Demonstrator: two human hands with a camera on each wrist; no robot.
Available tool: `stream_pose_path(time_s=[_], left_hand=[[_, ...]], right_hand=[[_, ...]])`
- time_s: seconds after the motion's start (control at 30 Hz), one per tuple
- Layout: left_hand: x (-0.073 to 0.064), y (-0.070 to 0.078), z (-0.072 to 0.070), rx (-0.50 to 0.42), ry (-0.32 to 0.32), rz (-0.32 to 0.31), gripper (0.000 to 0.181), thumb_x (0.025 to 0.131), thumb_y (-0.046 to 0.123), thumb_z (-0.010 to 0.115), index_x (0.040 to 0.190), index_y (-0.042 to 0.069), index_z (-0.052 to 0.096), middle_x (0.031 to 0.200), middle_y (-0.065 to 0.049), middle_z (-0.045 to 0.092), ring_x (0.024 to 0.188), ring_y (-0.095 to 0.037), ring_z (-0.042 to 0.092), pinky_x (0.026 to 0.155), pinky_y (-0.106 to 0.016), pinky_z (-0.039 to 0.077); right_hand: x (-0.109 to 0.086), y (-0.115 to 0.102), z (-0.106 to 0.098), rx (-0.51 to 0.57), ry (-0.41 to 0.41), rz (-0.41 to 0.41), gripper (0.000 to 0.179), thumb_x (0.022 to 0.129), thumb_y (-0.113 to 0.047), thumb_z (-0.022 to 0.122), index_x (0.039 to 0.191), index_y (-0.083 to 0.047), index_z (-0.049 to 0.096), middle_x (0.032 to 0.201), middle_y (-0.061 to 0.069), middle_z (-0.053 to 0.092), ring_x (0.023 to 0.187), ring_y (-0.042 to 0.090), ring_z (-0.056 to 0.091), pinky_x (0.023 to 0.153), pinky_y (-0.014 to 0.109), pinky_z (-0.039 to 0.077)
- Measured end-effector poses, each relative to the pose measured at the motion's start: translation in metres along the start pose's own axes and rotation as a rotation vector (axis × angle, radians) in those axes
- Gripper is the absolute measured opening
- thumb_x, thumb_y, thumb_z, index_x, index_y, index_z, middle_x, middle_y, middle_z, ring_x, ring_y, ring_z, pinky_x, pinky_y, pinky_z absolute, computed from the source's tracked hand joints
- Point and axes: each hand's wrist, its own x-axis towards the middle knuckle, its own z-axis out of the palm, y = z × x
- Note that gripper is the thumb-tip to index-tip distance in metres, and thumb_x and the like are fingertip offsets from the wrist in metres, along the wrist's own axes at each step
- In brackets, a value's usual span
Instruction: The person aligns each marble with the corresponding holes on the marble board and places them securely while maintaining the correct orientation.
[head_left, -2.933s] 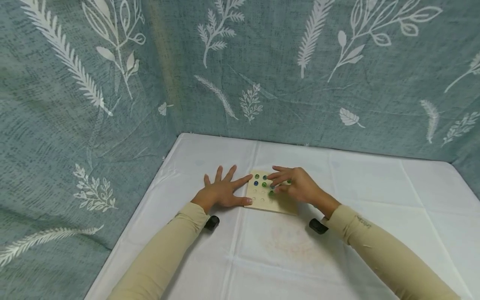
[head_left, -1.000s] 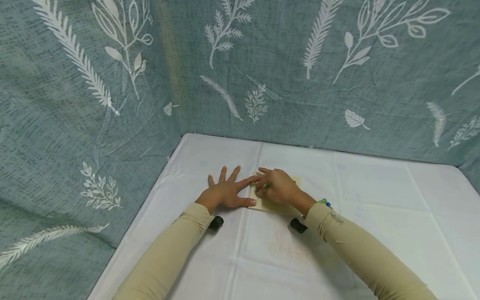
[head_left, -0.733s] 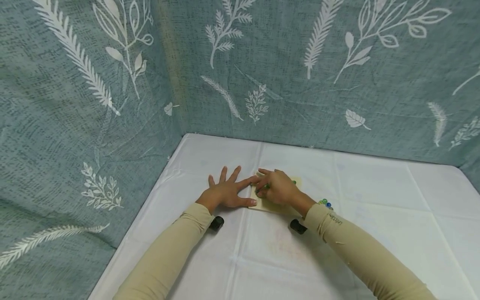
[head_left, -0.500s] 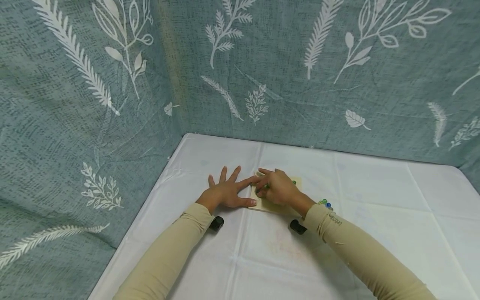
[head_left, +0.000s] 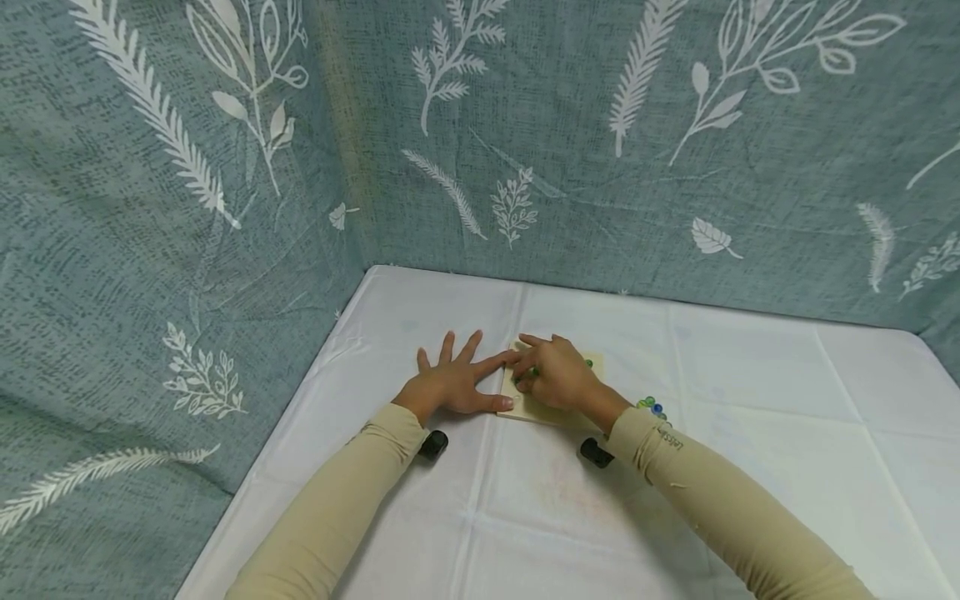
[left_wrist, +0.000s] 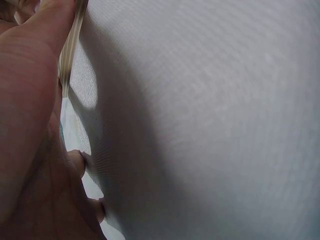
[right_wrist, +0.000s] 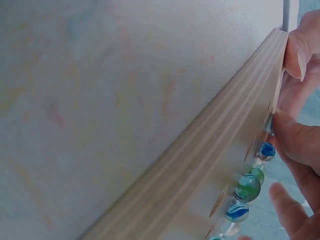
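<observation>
A pale wooden board (head_left: 543, 411) with round hollows lies on the white-covered table. My left hand (head_left: 453, 387) rests with spread fingers at its left side, thumb and index fingertip on the edge. Over the board, my right hand (head_left: 557, 375) pinches a glass marble (right_wrist: 270, 123) at a hollow, its thumb tip right on it; the fingers hide most of this marble. In the right wrist view, a blue-swirled marble (right_wrist: 267, 151), a green marble (right_wrist: 247, 188) and another blue marble (right_wrist: 237, 212) sit along the board. In the left wrist view my left palm (left_wrist: 30, 100) shows close up.
Several loose marbles (head_left: 649, 403), green and blue, lie on the white tablecloth (head_left: 750, 367) beside the right sleeve, partly hidden by it. A green marble (head_left: 589, 363) shows at the board's far right. A leaf-patterned curtain (head_left: 570, 208) rises behind and to the left.
Over the earlier frames my right hand moved left across the board towards its left columns, uncovering the loose marbles by the sleeve. During the last second both hands stay nearly still.
</observation>
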Motion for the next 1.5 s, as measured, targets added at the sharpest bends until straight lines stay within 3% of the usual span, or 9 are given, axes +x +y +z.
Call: stream_pose_path(time_s=[0.2,0.63,1.03,1.5], left_hand=[[-0.006,0.006,-0.004,0.012,-0.017,-0.010,0.086,0.091,0.080,0.054,0.162,0.057,0.010,0.177,-0.002,-0.016,0.160,-0.044,-0.023,0.119,-0.081,-0.007],[-0.002,0.005,-0.005,-0.006,-0.049,-0.042,0.089,0.091,0.080,0.054,0.163,0.055,0.007,0.176,0.001,-0.021,0.159,-0.043,-0.027,0.120,-0.079,-0.012],[-0.007,0.009,-0.008,0.055,-0.019,-0.025,0.087,0.093,0.078,0.053,0.164,0.053,0.009,0.177,-0.003,-0.014,0.161,-0.046,-0.019,0.120,-0.081,-0.004],[-0.006,0.009,-0.007,0.036,-0.010,-0.020,0.087,0.093,0.076,0.056,0.164,0.052,0.012,0.177,-0.004,-0.013,0.160,-0.047,-0.019,0.120,-0.081,-0.005]], right_hand=[[-0.003,0.000,-0.002,0.004,-0.004,0.000,0.011,0.089,-0.013,0.081,0.099,-0.012,0.085,0.123,0.008,0.078,0.142,0.034,0.057,0.115,0.072,0.038],[-0.016,0.008,-0.016,0.115,-0.015,-0.019,0.018,0.091,-0.011,0.079,0.107,-0.006,0.083,0.132,0.009,0.074,0.146,0.038,0.051,0.117,0.074,0.033],[-0.029,0.022,-0.025,0.151,0.027,0.009,0.016,0.088,-0.007,0.081,0.104,-0.006,0.084,0.127,0.010,0.076,0.145,0.039,0.052,0.116,0.073,0.035],[-0.050,0.039,-0.046,0.155,0.054,0.065,0.019,0.087,-0.002,0.080,0.105,-0.005,0.083,0.126,0.012,0.077,0.146,0.040,0.050,0.119,0.076,0.027]])
